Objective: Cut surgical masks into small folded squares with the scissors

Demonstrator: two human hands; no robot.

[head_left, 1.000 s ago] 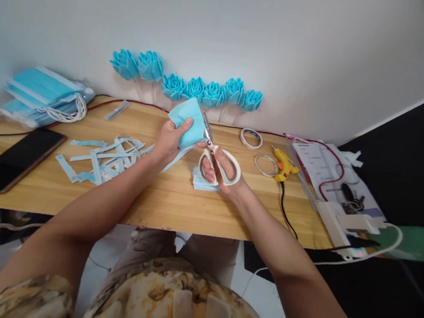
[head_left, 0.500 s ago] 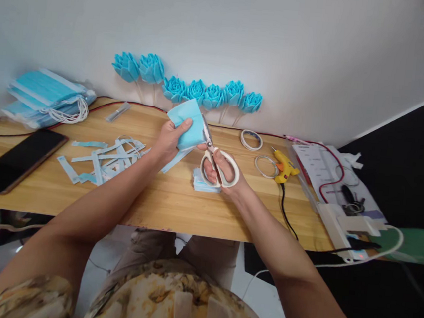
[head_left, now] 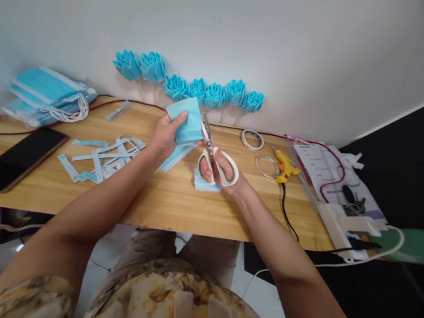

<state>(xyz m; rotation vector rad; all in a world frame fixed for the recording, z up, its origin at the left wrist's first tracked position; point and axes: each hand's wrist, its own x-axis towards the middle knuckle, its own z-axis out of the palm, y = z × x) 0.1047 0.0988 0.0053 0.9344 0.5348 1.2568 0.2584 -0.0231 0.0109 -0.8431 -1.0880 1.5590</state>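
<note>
My left hand [head_left: 166, 135] pinches a light blue piece of mask fabric [head_left: 187, 120] and holds it up above the wooden table [head_left: 148, 198]. My right hand [head_left: 221, 172] grips white-handled scissors [head_left: 215, 158], fingers through the loops, with the blades pointing up along the fabric's right edge. A cut strip of the fabric hangs down under my left hand. A small stack of blue cut pieces [head_left: 202, 183] lies on the table just below my right hand.
Blue strips and ear loops [head_left: 101, 157] lie at left, beside a black phone [head_left: 17, 158] and stacked masks [head_left: 47, 95]. Blue fabric flowers [head_left: 192, 87] lean on the wall. Tape rolls [head_left: 252, 139], a yellow glue gun [head_left: 285, 165], papers and a power strip [head_left: 340, 226] sit at right.
The left hand shifted the fabric slightly left and up; the scissors moved a little left with it and their blades stay at the fabric's right edge.
</note>
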